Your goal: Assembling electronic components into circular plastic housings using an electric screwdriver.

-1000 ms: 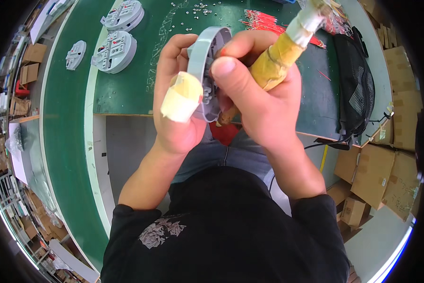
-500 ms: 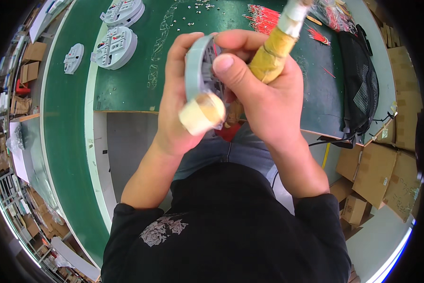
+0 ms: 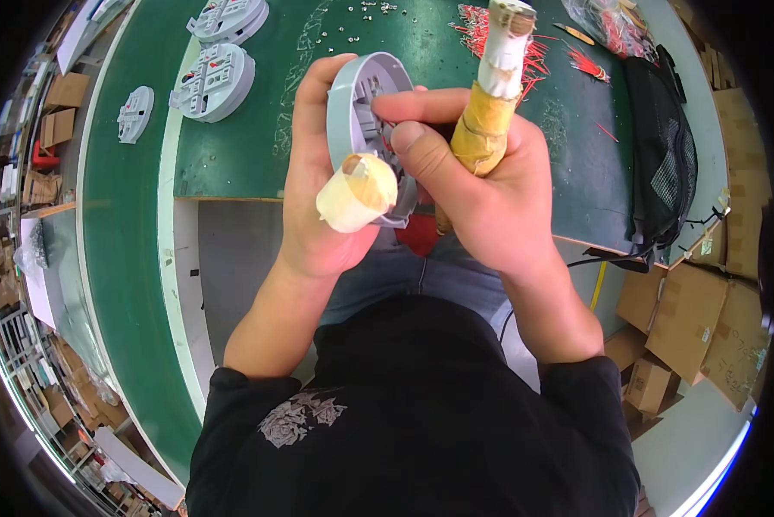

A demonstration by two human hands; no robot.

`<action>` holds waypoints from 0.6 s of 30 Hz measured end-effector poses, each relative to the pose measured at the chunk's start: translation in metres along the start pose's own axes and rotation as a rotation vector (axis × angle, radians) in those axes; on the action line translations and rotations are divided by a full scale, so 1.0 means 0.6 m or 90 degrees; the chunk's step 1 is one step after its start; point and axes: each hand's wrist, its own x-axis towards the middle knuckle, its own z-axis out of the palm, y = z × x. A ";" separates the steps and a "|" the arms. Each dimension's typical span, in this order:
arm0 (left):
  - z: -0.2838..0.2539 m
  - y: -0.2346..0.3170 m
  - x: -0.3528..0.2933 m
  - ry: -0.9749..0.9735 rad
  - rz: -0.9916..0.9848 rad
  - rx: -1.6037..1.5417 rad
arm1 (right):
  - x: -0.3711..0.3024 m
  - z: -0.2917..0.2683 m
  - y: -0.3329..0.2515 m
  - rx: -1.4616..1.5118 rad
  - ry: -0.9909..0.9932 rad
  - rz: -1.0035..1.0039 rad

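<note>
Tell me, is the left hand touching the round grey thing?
Touching. The head view shows the left hand wrapped around the round grey part, fingers on its rim.

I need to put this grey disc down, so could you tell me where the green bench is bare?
Bare green mat lies between the stacked grey discs and the left hand. The far edge is crowded with small screws and red wires.

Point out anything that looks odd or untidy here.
The left hand has its thumb wrapped in thick yellowish tape. Small screws lie scattered loose on the green table, beside a jumble of red wires.
</note>
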 end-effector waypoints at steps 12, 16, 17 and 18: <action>0.008 -0.005 -0.013 0.040 0.043 -0.019 | -0.003 -0.001 -0.003 -0.096 -0.022 -0.028; 0.011 0.000 -0.018 0.067 0.035 0.004 | 0.000 -0.003 -0.001 -0.106 -0.042 -0.042; 0.008 0.002 -0.017 0.068 0.036 0.005 | 0.003 -0.003 -0.004 -0.105 -0.043 -0.042; 0.002 0.004 -0.014 0.052 0.042 0.041 | 0.006 -0.004 -0.010 -0.106 -0.039 -0.029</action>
